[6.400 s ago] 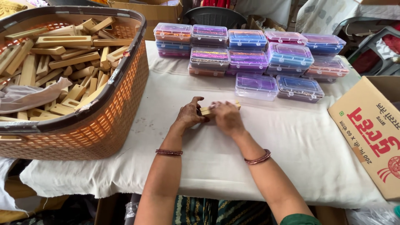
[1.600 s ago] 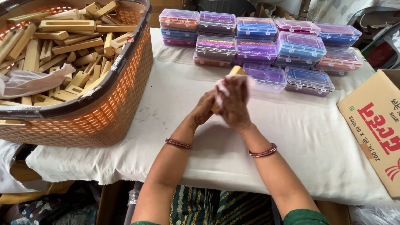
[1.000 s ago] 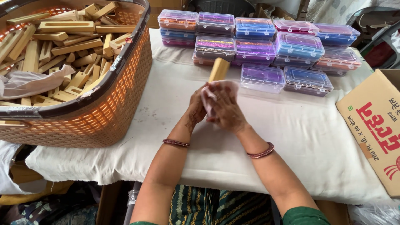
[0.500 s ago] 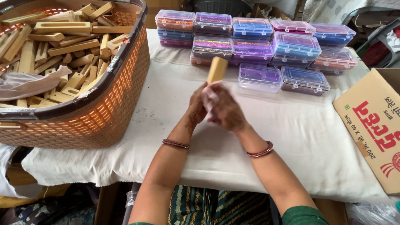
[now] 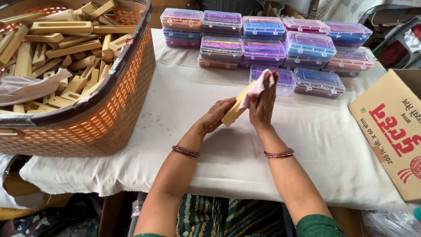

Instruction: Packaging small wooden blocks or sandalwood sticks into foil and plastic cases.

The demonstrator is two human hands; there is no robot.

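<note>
My left hand (image 5: 218, 115) grips the lower end of a pale wooden block (image 5: 235, 108) and holds it tilted above the white tablecloth (image 5: 184, 101). My right hand (image 5: 263, 105) presses a small pinkish cloth (image 5: 258, 86) against the block's upper end, fingers pointing up. Both hands meet over the middle of the table, just in front of the plastic boxes.
A large orange woven basket (image 5: 109, 109) full of several similar wooden blocks stands at the left. Stacked clear plastic boxes (image 5: 263, 44) with colourful contents line the table's far side. A brown cardboard box (image 5: 390, 131) sits at the right edge.
The hands lifted from the table surface and raised the block. The cloth in my right hand has slid up along the block to its upper end.
</note>
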